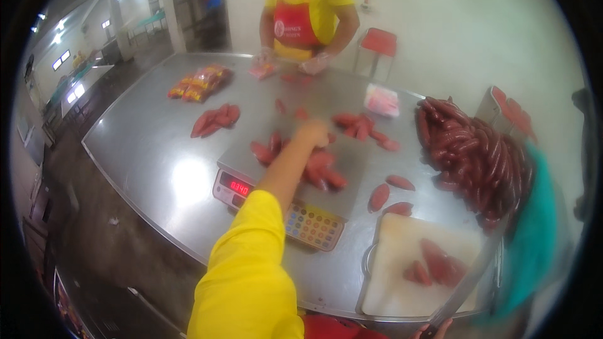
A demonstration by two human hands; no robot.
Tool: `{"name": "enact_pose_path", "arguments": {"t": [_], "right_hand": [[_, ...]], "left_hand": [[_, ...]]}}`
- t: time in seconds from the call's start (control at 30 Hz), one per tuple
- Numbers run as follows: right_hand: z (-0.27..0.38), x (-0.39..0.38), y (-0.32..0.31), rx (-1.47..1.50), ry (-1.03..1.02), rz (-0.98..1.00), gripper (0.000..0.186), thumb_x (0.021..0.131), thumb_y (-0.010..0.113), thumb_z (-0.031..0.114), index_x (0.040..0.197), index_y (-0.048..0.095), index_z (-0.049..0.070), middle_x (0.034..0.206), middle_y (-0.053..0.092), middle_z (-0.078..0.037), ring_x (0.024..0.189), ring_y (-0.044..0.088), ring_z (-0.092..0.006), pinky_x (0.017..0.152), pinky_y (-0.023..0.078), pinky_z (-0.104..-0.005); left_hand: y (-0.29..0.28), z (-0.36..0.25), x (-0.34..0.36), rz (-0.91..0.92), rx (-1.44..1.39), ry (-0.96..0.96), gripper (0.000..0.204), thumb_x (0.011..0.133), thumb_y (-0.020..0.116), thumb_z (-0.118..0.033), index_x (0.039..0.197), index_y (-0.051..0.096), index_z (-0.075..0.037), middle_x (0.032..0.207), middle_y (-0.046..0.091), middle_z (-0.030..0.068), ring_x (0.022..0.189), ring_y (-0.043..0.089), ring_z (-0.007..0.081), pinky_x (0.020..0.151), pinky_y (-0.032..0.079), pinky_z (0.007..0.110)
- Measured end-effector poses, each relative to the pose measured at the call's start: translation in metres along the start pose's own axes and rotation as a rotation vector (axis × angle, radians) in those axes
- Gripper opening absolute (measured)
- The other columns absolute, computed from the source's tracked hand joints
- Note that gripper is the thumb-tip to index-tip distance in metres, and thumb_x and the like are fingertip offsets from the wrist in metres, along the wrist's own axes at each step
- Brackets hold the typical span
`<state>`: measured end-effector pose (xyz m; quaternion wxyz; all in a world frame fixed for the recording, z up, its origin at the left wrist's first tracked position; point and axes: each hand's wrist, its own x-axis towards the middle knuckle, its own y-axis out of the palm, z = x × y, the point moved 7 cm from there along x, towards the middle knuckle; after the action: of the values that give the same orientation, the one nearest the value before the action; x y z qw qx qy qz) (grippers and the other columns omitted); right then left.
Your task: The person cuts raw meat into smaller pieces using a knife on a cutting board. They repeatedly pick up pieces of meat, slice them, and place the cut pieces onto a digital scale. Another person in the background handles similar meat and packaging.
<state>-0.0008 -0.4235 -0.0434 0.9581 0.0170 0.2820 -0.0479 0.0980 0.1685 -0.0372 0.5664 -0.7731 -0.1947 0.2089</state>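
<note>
My left arm, in a yellow sleeve, stretches across a digital scale. My left hand is over the scale's far part, among red sausage pieces on its steel platform. Motion smears its fingers, so any grip is unclear. At the lower right edge, my right hand, only partly in view, is closed around the dark handle of a long knife. The blade slants up over the right side of a white cutting board. Cut sausage pieces lie on the board beside the blade.
A large heap of linked sausages fills the table's right side, beside a blurred teal cloth-like thing. Loose sausage pieces, packed bags and a white package lie on the steel table. A gloved co-worker stands opposite.
</note>
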Motion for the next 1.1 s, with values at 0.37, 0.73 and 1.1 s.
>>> {"name": "enact_pose_path", "arguments": {"t": [0.37, 0.73, 1.1], "right_hand": [[-0.005, 0.012, -0.003, 0.019, 0.029, 0.055, 0.059, 0.087, 0.043, 0.071, 0.076, 0.056, 0.015, 0.045, 0.042, 0.001, 0.033, 0.036, -0.0148, 0.03, 0.025, -0.0275], [-0.001, 0.024, 0.0, -0.009, 0.003, 0.163, 0.057, 0.093, 0.036, 0.067, 0.094, 0.057, 0.014, 0.049, 0.043, 0.0, 0.034, 0.038, -0.0154, 0.032, 0.031, -0.0286], [0.004, 0.031, -0.006, 0.034, -0.061, 0.208, 0.056, 0.092, 0.038, 0.067, 0.091, 0.055, 0.013, 0.049, 0.042, 0.0, 0.035, 0.039, -0.0144, 0.032, 0.03, -0.0277]], "left_hand": [[-0.007, -0.112, -0.137, -0.534, -0.201, 0.339, 0.028, 0.079, 0.057, -0.012, 0.106, 0.06, -0.006, 0.103, 0.062, 0.0159, 0.1, 0.056, 0.0355, 0.086, 0.045, 0.046], [0.141, -0.177, -0.257, 0.101, -0.679, 0.544, 0.023, 0.088, 0.058, -0.018, 0.107, 0.063, -0.005, 0.092, 0.066, 0.0181, 0.085, 0.063, 0.0361, 0.076, 0.05, 0.044], [0.034, -0.092, -0.15, -0.639, 0.277, 0.441, 0.047, 0.085, 0.06, -0.037, 0.127, 0.056, -0.016, 0.13, 0.053, 0.0188, 0.128, 0.043, 0.0364, 0.106, 0.026, 0.056]]}}
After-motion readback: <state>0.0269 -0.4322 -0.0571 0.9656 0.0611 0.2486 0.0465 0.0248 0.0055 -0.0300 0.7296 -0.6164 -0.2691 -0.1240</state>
